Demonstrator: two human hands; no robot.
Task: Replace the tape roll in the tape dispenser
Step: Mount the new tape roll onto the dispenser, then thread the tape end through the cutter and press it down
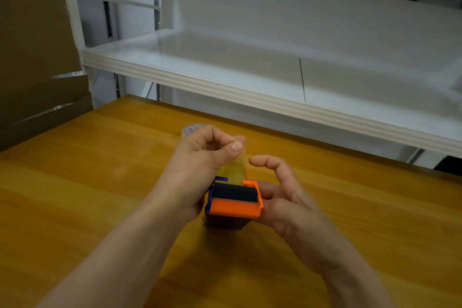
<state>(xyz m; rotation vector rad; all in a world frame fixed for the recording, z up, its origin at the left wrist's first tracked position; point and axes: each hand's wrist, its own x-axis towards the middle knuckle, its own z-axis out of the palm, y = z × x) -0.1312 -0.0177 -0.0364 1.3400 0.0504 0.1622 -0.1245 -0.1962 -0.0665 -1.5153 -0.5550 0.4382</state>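
Note:
An orange tape dispenser point(233, 207) with a black roller and purple parts is held just above the wooden table point(87, 182). My right hand point(282, 197) cradles its right side, index finger and thumb curled loosely above it. My left hand point(200, 157) pinches the free end of a clear yellowish tape strip point(232, 170) between thumb and fingers, drawn up from the dispenser. A clear tape roll point(191, 129) peeks out behind my left hand; whether it sits in the dispenser or on the table I cannot tell.
A white metal shelf point(250, 92) runs across the back, its front edge overhanging the table's far side. Brown cardboard boxes point(32, 57) stand at the left beside the table.

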